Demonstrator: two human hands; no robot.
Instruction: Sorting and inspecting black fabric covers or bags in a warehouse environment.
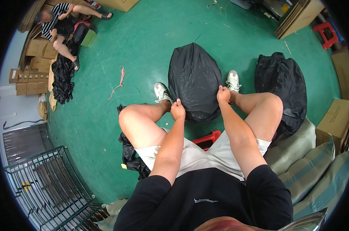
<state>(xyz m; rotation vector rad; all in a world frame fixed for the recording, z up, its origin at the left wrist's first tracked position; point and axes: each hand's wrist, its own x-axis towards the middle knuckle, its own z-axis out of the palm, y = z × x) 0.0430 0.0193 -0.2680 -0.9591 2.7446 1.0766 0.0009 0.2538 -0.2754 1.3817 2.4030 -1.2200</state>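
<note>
A full black plastic bag (193, 77) stands on the green floor between my feet. My left hand (178, 110) grips its near left side, the fingers closed on the plastic. On the right side of the same bag, my right hand (223, 95) pinches the plastic, thumb uppermost. What the bag contains is hidden. Another filled black bag (284, 86) rests to the right, beyond my right knee. Crumpled black plastic (132, 156) lies beside my left thigh. I sit on a red stool (207, 139), which shows between my legs.
Pink string (121, 79) lies on the floor at left. Woven sacks (303, 169) and a cardboard box (333, 119) crowd my right. A green metal rack (53, 184) stands near left. At the far left another person (61, 23) sits by stacked cartons (32, 77) and black plastic (62, 79).
</note>
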